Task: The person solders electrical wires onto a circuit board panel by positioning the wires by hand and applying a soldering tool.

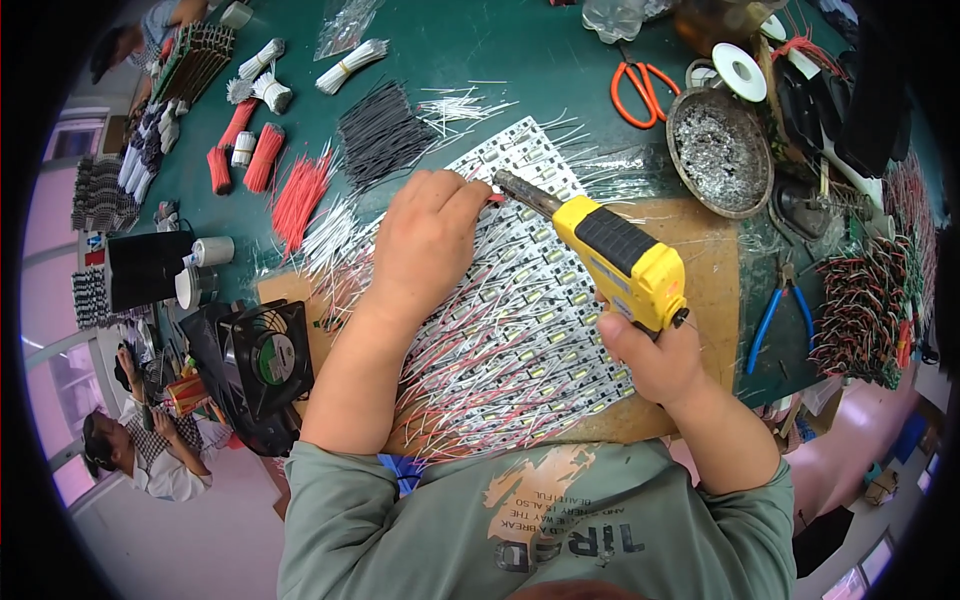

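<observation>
R hand [655,360] is closed in a full grip round the handle of a yellow soldering gun [625,262], whose metal tip [515,188] is aimed up-left at the fingertips of the L hand. L hand [425,240] is pinched shut on a thin red wire [495,198], held right at the tip, knuckles up. Both hands are held over a spread of white LED strip boards [530,340] w/ red & white leads fanned out along their edges; boards are laid on a brown board [715,290] on the green surface [450,50]. Just beyond the L hand a bundle of black wires [380,135] is seen, then red wire bundles [298,195] & white bundles [350,62] further left. To the R a round metal dish of solder scraps [720,150] is set, w/ orange scissors [640,88] above it & blue-handled pliers [780,315] below. A black fan [265,355] is stood at the near-left edge.
</observation>
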The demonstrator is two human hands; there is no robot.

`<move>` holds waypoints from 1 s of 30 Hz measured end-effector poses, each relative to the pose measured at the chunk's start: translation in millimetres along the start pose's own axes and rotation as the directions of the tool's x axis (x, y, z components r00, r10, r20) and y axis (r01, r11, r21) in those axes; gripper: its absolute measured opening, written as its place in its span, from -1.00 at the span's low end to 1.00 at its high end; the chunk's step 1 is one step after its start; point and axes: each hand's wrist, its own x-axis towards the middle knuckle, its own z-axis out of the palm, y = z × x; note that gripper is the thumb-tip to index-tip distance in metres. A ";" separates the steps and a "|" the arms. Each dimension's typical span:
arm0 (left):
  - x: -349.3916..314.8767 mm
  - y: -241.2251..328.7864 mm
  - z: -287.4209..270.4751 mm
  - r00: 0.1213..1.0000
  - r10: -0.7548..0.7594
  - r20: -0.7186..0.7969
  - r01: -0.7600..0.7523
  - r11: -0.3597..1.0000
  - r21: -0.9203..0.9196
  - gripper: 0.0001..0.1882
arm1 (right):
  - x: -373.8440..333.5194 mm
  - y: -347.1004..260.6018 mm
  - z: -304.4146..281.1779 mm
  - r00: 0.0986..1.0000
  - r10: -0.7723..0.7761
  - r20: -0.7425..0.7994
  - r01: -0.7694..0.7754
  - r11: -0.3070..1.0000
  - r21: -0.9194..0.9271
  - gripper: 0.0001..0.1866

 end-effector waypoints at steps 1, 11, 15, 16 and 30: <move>0.0 0.0 -0.3 1.000 -0.002 0.002 0.002 1.000 0.006 -0.88 | 0.1 -0.6 0.9 1.000 -0.001 0.000 0.001 1.000 0.000 -0.61; 0.4 -0.4 0.8 1.000 0.009 0.002 -0.010 1.000 0.019 -0.87 | -1.4 4.8 -3.3 1.000 -0.020 0.008 0.020 0.999 0.029 -0.61; 1.1 1.3 0.0 1.000 0.004 -0.001 -0.004 1.000 0.004 -0.85 | -3.0 8.0 -4.1 0.998 -0.056 0.002 0.056 0.991 0.122 -0.60; 1.3 1.7 -0.5 1.000 0.002 0.002 -0.002 1.000 0.003 -0.85 | -3.1 7.9 -4.5 0.998 -0.056 0.001 0.056 0.991 0.123 -0.60; -2.1 14.1 -10.8 1.000 0.029 0.011 -0.029 1.000 0.000 -0.82 | -20.1 5.2 -10.5 0.999 -0.053 -0.003 0.053 0.988 0.147 -0.77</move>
